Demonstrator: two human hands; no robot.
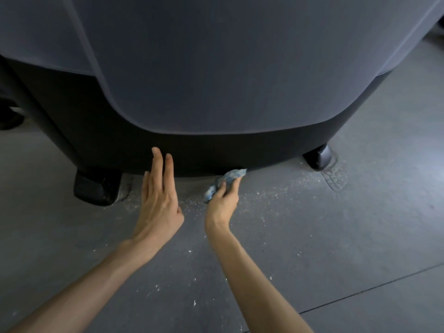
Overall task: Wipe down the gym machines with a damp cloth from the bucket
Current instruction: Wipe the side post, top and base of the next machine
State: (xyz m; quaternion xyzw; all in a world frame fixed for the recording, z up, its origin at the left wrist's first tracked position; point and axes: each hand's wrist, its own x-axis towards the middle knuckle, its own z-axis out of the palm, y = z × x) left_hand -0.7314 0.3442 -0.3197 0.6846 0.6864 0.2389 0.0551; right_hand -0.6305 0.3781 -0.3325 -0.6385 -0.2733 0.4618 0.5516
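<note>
The left hand [158, 200] reaches forward with straight fingers laid together against the large grey-and-black gym machine's [216, 80] dark lower edge. Beside it, the right hand [222, 205] clamps a crumpled blue-and-white cloth [228, 179] at that edge, above the dusty grey floor [336, 236], which lies open rightward.

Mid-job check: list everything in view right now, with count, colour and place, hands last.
machine housing: one, grey panels over a black lower part, fills the upper frame
feet: two, black, on the floor at lower left and at right
cloth: one, blue and white, bunched at the housing's bottom edge
floor: grey, scattered white specks, seam at lower right
left hand: one, fingers straight, fingertips at the black lower part
right hand: one, grips the cloth
</note>
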